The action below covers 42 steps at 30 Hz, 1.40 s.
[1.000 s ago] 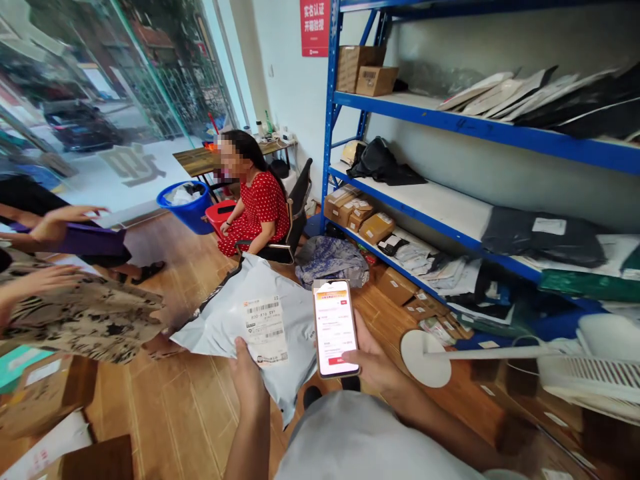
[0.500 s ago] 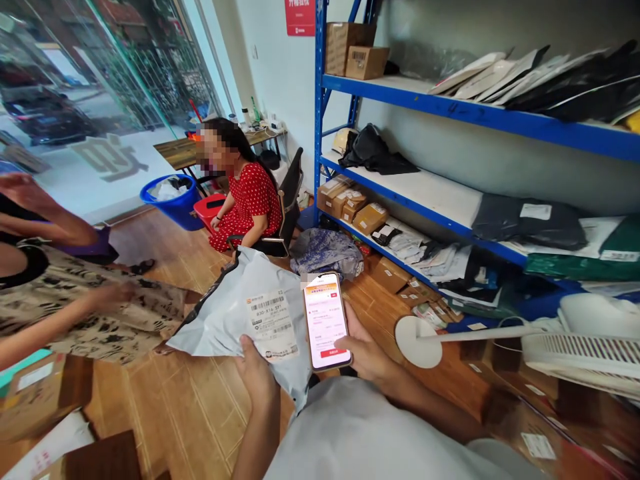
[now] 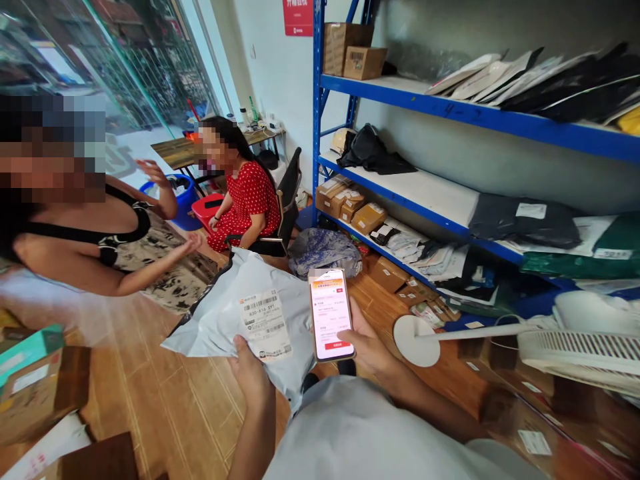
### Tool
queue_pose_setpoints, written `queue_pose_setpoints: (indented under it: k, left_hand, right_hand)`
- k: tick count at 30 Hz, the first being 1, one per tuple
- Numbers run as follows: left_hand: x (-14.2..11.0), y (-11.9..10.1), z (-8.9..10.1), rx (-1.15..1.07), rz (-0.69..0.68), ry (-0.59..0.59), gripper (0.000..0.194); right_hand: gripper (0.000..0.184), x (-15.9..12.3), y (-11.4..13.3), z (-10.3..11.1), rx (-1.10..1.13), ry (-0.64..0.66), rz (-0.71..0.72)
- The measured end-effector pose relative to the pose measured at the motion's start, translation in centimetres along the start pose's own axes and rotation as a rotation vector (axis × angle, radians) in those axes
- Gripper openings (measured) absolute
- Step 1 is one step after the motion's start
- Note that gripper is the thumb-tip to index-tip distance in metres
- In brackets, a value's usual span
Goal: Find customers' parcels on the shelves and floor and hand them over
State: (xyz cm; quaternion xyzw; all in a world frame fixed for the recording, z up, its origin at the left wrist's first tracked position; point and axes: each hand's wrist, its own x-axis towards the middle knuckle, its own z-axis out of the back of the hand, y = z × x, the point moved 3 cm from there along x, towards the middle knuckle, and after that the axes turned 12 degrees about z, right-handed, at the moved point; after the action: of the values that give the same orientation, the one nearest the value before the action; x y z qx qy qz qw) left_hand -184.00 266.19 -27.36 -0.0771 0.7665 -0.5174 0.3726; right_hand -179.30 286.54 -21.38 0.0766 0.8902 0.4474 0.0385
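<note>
My left hand [image 3: 251, 373] is closed on the lower edge of a pale grey plastic mailing bag [image 3: 215, 320], its thumb lying on top. A white shipping label [image 3: 265, 325] with barcodes faces up on the bag. In my right hand [image 3: 367, 343] is a smartphone [image 3: 331, 317], held upright just right of the bag. Its lit screen shows a white and pink page with an orange banner and a red button. My right thumb rests over the lower part of the screen. The fingers behind the phone and under the bag are hidden.
A blue shelving unit [image 3: 400, 90] with parcels stands at the right. A white fan [image 3: 580, 353] lies across the floor there. Cartons [image 3: 47, 393] sit at lower left. One person [image 3: 253, 200] sits in a chair; another person [image 3: 120, 240] is close on the left, hands raised.
The person on the left has come further into view, with both hands raised. My phone has risen slightly. The bag stays in my left hand, shifted a little left in view.
</note>
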Motion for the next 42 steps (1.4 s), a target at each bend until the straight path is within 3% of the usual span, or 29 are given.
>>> queue_pose_setpoints:
  k: [6,13,23,28,34,42]
  left_hand:
    - [-0.7,-0.4,-0.2,-0.027,0.005,0.045,0.053]
    - [-1.5,-0.9,-0.1,-0.036,0.042,0.15,0.06]
    - [-1.6,-1.9,1.1,-0.062,0.078,0.077,0.045]
    - [-1.4,-1.8,1.1,-0.083,0.06,0.119,0.049]
    - [-1.2,-1.2,1.5,-0.073,0.103,0.04,0.06]
    - [-1.6,-1.6,0.9,-0.078,0.037,0.111,0.052]
  right_hand:
    - [0.078,-0.1,-0.6,0.0,-0.029,0.055,0.022]
    - [0.085,-0.6,-0.6,-1.1,0.111,0.091,-0.091]
    - [0.087,-0.7,-1.8,-1.6,0.134,0.07,-0.136]
    - [0.084,-0.7,-2.0,-1.7,0.152,0.099,-0.143]
    - [0.082,-0.8,-1.8,-1.7,0.18,0.112,-0.136]
    - [0.081,-0.8,-1.6,-1.7,0.124,0.134,-0.128]
